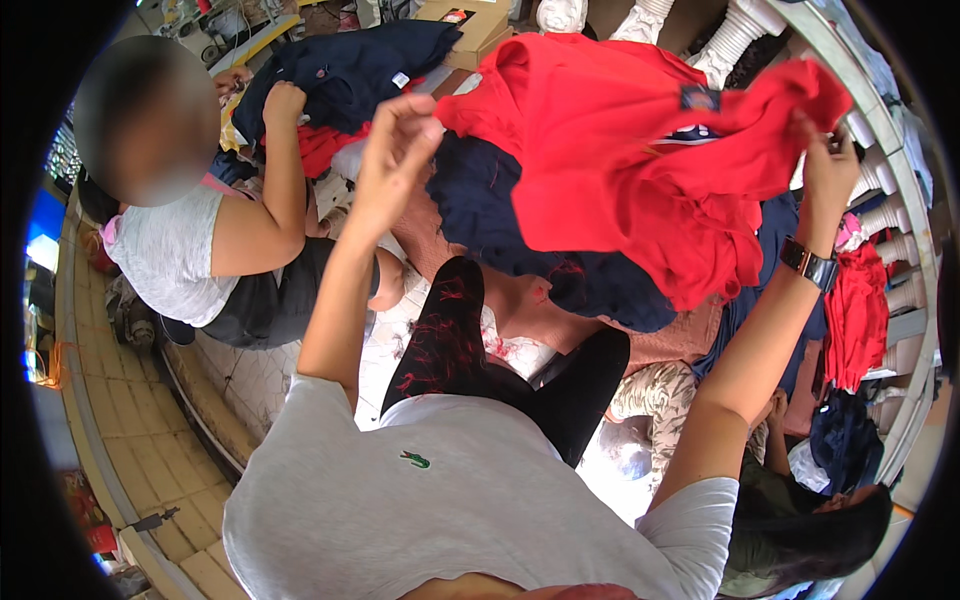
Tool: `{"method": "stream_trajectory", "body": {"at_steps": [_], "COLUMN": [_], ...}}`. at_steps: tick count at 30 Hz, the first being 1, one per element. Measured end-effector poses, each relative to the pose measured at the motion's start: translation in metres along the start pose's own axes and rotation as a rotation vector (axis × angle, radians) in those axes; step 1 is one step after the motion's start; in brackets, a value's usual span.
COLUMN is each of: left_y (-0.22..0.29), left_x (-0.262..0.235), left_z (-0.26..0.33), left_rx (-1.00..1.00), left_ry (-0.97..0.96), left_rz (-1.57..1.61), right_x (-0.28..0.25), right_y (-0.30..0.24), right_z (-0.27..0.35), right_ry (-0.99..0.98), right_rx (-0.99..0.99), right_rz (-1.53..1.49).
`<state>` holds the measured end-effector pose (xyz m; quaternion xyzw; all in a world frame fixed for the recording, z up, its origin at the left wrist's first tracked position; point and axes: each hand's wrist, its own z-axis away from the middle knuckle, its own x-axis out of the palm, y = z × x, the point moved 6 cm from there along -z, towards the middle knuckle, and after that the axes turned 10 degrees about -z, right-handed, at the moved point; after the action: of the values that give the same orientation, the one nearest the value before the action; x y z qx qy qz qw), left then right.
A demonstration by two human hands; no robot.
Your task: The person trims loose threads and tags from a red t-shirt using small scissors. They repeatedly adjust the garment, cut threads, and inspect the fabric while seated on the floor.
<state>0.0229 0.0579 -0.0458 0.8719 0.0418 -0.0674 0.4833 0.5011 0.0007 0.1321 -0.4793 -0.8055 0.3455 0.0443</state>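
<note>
A red shirt (620,150) is spread between my two hands, over navy garments heaped in front of me. It has a small dark patch and looks creased. At its left edge the curled fingers of my left hand (398,150) pinch the cloth. My right hand (828,170) grips the raised right end of the shirt, with a dark watch on that wrist. Below hang the navy garments (480,190), partly covered by the red cloth. Loose red threads (440,325) cling to my dark trousers.
A person in a grey top (170,255) sits at my left, handling a navy shirt (350,75). Another person (800,530) is at lower right. A red garment (855,310) hangs beside white ribbed columns (740,40) and a curved rail. A cardboard box (480,25) stands behind.
</note>
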Motion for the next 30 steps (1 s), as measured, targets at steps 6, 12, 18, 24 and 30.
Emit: {"method": "stream_trajectory", "body": {"at_steps": [6, 12, 18, 24, 30], "left_y": [-0.005, 0.033, 0.012, 0.066, 0.102], "left_x": [0.025, 0.1, 0.081, 0.076, 0.114], "left_z": [0.014, 0.01, -0.077, -0.131, -0.032], "left_rx": [-0.034, 0.126, 0.178, 0.35, 0.665], "left_ry": [-0.091, -0.074, 0.436, 0.229, -0.38], "left_rz": [-0.003, -0.102, -0.586, -0.366, -0.561], "right_x": [0.035, 0.2, 0.214, 0.09, -0.005], "right_y": [-0.072, -0.119, -0.099, -0.101, -0.026], "right_z": [0.064, 0.126, 0.09, 0.019, 0.082], "right_ry": [0.066, -0.29, -0.369, 0.121, -0.079], "right_rx": [-0.2, -0.39, -0.139, -0.214, 0.155], "right_rz": [0.158, -0.007, -0.101, -0.399, -0.274]}}
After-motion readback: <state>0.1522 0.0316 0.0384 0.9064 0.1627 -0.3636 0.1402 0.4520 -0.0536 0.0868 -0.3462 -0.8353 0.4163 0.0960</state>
